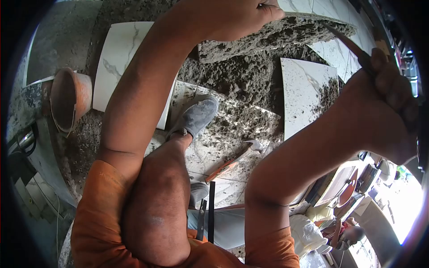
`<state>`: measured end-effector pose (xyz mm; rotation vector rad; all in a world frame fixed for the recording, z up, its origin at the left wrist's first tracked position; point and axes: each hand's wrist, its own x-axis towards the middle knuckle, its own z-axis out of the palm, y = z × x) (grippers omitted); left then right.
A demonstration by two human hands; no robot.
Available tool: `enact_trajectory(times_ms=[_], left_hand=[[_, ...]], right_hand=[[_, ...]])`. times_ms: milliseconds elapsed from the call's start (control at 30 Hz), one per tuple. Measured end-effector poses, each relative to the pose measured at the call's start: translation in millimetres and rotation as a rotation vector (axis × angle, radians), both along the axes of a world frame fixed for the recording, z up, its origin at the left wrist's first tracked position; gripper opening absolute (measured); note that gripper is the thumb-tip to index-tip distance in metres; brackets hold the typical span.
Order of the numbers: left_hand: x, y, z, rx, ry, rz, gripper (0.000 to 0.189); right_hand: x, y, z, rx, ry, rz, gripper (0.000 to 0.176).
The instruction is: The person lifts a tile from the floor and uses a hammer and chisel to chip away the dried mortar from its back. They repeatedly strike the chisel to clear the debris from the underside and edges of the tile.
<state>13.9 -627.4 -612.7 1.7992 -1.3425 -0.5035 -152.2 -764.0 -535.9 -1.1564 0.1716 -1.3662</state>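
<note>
My left hand (237, 20) is closed at the upper edge of a tilted floor tile, whose underside carries a thick layer of grey mortar (277, 40). The fingertips are partly hidden. At the right, my right hand (393, 85) is wrapped round the handle of a trowel (351, 44), seen nearly edge-on, its narrow point reaching toward the tile's right end. Below the raised tile lies a bed of rough, crumbly mortar (243, 82). A white marbled tile (304, 96), spattered with mortar, sits to its right.
A hammer (225, 167) with an orange handle lies on the spattered tiles near my shoe (199, 116). An orange bucket (82, 96) stands at the left beside another white tile (118, 60). At lower right, another person (346, 234) is near white sacks (308, 234).
</note>
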Motion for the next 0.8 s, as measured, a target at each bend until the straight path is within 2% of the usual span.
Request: enact_trajectory(times_ms=[33,100,167,233,300,333,367,433,467,500,567,633,667,700,767,800], left_hand=[[0.1,1.3,-1.8,0.004,0.005,0.003,0.046],[-0.4,1.6,2.8,-0.049,-0.186,-0.069,0.041],[-4.2,0.6,9.0,-0.037,-0.093,-0.072,0.041],[-9.5,5.5,16.8,-0.012,0.019,-0.044,0.041],[-16.0,7.0,29.3,0.174,0.089,0.018,0.044],[-8.9,10.2,24.0,0.11,0.042,-0.077,0.044],[-8.9,8.8,19.3,0.11,0.038,-0.077,0.044],[-13.9,4.8,11.9,0.073,0.014,-0.022,0.04],[-18.3,5.0,20.6,0.128,0.049,0.022,0.039],[-16.6,3.0,15.0,0.12,0.049,0.015,0.039],[-7.0,1.7,-3.7,-0.087,-0.096,0.007,0.038],[-5.7,4.7,-2.3,-0.066,-0.088,0.017,0.037],[-4.2,7.0,-0.7,-0.045,-0.082,0.034,0.037],[-6.5,10.3,-0.3,-0.018,-0.066,0.047,0.036],[-11.9,12.2,5.0,0.023,-0.042,0.06,0.035],[-15.1,10.4,10.0,0.036,-0.034,0.061,0.034]], right_hand=[[1.8,3.6,3.2,-0.034,-0.018,0.002,0.035],[37.2,29.3,-24.6,-0.178,0.336,-0.428,0.035],[28.4,29.1,-42.2,-0.157,0.361,-0.144,0.032],[21.6,39.4,-30.6,0.114,0.193,-0.223,0.034],[-3.7,8.1,-18.5,0.049,0.04,-0.004,0.037],[-8.0,6.2,-8.3,-0.011,0.081,-0.094,0.039],[-4.8,7.7,-8.7,-0.01,0.076,-0.095,0.039],[12.2,16.6,-12.1,-0.063,0.115,-0.288,0.04],[34.1,20.8,-28.1,-0.029,0.241,-0.632,0.04],[0.9,-10.4,-44.8,-0.042,0.045,0.191,0.04],[-5.0,-19.9,-42.6,-0.033,0.086,0.256,0.038],[-14.7,-17.1,-21.3,0.001,0.23,-0.186,0.037],[-43.2,-41.3,-14.2,-0.177,0.049,0.245,0.037],[-40.6,-41.1,-2.9,-0.071,0.006,0.161,0.037],[-25.3,-31.5,-24.9,-0.615,0.584,-0.798,0.032],[-6.5,-13.5,-34.5,-0.361,0.354,-0.382,0.032]])
